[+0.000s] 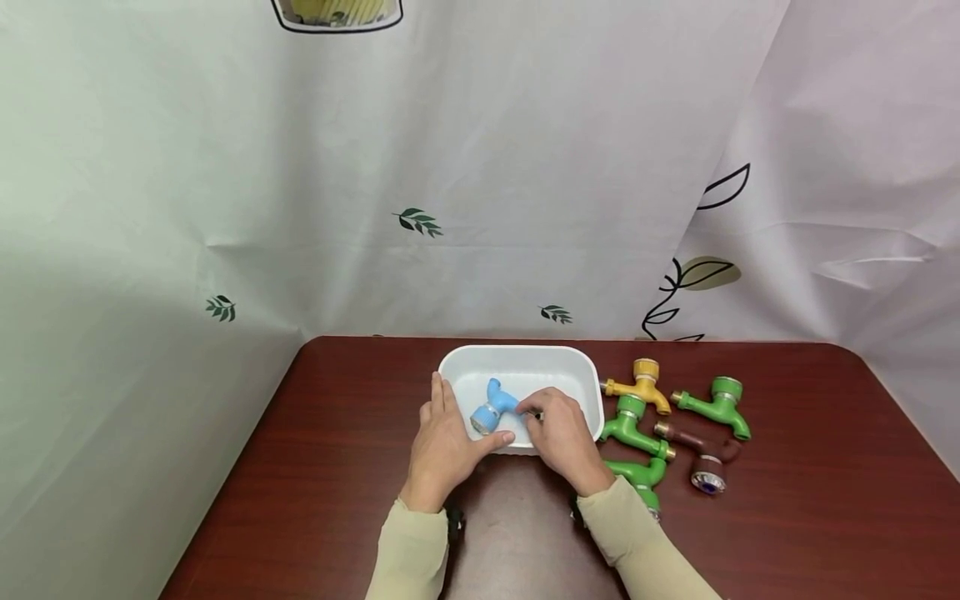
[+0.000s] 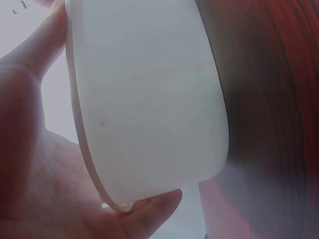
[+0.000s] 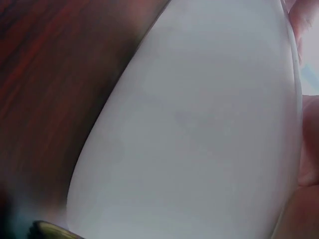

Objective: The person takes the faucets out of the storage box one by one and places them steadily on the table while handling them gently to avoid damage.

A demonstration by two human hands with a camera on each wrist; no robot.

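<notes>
A blue tap (image 1: pixel 501 402) lies inside a white plastic tub (image 1: pixel 543 357), its round knob toward the front left. My right hand (image 1: pixel 558 433) reaches over the front rim and pinches the tap's end with thumb and fingers, which hide that end. At the front left corner my left hand (image 1: pixel 442 442) holds the tub, thumb over the front rim, fingers along the left side. In the left wrist view, fingertips (image 2: pixel 159 206) touch the tub's outer wall (image 2: pixel 149 109). The right wrist view shows mostly the tub's outside (image 3: pixel 194 124).
To the tub's right lie a yellow tap (image 1: pixel 645 387), several green taps, among them one at the far right (image 1: pixel 722 407), and a brown tap (image 1: pixel 705 454). One green tap (image 1: pixel 637 475) is partly hidden by my right sleeve. A patterned curtain (image 1: pixel 487 167) hangs behind the dark red table (image 1: pixel 337 467).
</notes>
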